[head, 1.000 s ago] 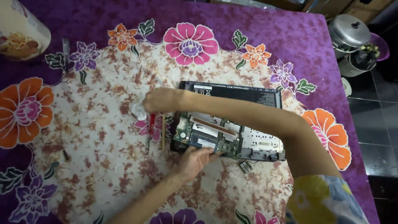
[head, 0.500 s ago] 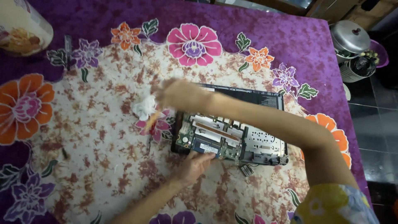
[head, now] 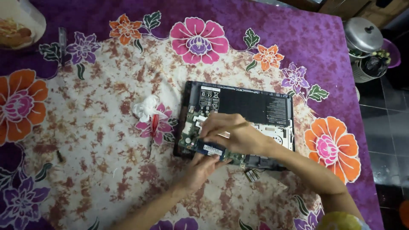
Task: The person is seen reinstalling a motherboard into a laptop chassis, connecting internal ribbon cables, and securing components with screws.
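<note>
We look down on a table under a purple floral cloth (head: 272,30) with a pale, rust-speckled centre; big orange and pink flowers ring the middle.

Opened laptop (head: 238,121) lies bottom-up, right of centre, base cover off. Wide black battery (head: 251,104) fills its far half; green circuit board (head: 191,132) shows along the near-left part.

Metal lidded pot (head: 363,35) stands off the table's far right corner, above a second container. A pale dish (head: 21,25) with food sits at the far left edge.

Right hand (head: 234,134) rests over the board, fingers curled around a thin, light-coloured stick-like tool (head: 236,126); what kind of tool we cannot tell, the view is too small. Left hand (head: 200,168) at the laptop's near edge, fingertips pinching the end of a dark memory module (head: 212,148) that lies along the near edge of the board, just under the right hand.

Crumpled white tissue (head: 145,107) lies on the cloth left of the laptop. Just beside it, a red-handled screwdriver (head: 153,127), tip pointing toward us. Small loose component (head: 251,174) on the cloth just near the laptop's front edge
</note>
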